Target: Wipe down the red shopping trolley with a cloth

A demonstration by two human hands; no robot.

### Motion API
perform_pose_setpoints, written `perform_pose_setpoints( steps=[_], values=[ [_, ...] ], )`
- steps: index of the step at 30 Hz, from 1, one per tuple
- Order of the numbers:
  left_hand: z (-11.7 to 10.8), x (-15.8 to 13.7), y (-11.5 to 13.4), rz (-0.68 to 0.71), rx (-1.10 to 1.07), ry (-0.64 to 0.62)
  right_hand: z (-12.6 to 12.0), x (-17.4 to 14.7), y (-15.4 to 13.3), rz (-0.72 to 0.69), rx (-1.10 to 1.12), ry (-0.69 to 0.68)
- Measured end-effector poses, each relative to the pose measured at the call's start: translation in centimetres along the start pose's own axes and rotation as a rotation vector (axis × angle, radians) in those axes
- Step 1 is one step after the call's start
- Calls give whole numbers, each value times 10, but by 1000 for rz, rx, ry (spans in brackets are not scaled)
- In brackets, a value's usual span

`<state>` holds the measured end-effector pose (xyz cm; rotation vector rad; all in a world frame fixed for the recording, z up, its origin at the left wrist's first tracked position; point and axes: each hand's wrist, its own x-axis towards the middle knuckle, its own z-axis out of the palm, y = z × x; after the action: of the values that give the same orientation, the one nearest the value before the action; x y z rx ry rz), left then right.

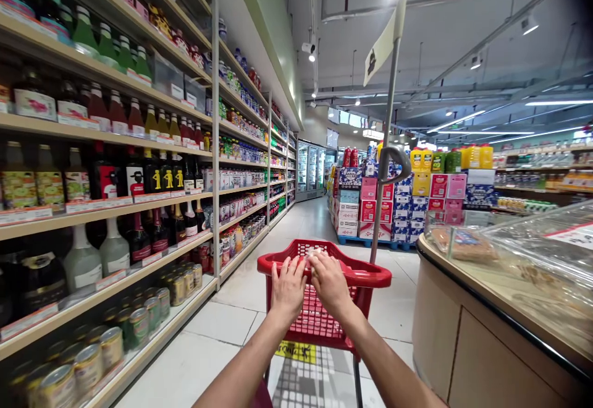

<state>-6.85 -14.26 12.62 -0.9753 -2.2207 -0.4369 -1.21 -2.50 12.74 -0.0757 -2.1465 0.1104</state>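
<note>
A red plastic shopping cart (319,321) with a mesh basket stands right in front of me. My left hand (288,287) lies over its red handle bar, fingers curled forward across it. Close beside it, my right hand (330,281) also bends over the bar, and its fingertips meet a small whitish thing (315,252) that I cannot make out. The undersides of both hands are hidden. Below the basket shows a yellow label (296,351) with dark characters.
Shelves (106,210) of bottles and cans line the left side. A curved counter (456,327) with packaged food under clear covers stands at right. Ahead, stacked drink cartons (375,207) rise beside a metal pole (386,130) with a sign. Tiled floor (301,216) runs towards glass-door fridges (310,164).
</note>
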Motion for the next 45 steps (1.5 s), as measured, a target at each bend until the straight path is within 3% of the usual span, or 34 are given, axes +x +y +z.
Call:
perform_pose_setpoints(
  steps=[3,8,10,16,19,23,25,28,31,33,35,40,42,45],
  values=[
    [-1,0,-1,3,-9,-7,-11,-8,18,38,-3,-15],
    [0,-1,2,-24,-41,-22,-43,-37,89,361,-146,68],
    [2,-1,3,-26,-37,-16,-39,-36,84,354,-138,84],
    [5,0,-1,30,-11,-2,1,-5,2,22,-16,26],
    [3,0,-2,36,-2,-8,-7,-9,17,15,-3,35],
    [0,1,1,33,-2,-16,-32,-32,75,257,-74,107],
    [1,2,2,43,3,-13,-35,-37,85,297,-82,144],
    [2,3,1,54,-3,-22,-18,-27,59,184,-29,160],
    [1,3,-3,81,-19,-49,2,-7,16,9,19,99],
    [-1,3,-5,103,-23,-62,4,-1,6,-45,38,62],
    [-2,2,-7,114,-23,-61,-4,-5,19,-5,37,50],
    [-2,2,-5,100,-31,-49,-36,-32,85,323,-75,92],
    [-1,3,-2,88,-35,-59,-33,-32,83,319,-71,121],
    [-1,5,1,82,-24,-59,-12,-19,44,145,-10,133]
  ],
)
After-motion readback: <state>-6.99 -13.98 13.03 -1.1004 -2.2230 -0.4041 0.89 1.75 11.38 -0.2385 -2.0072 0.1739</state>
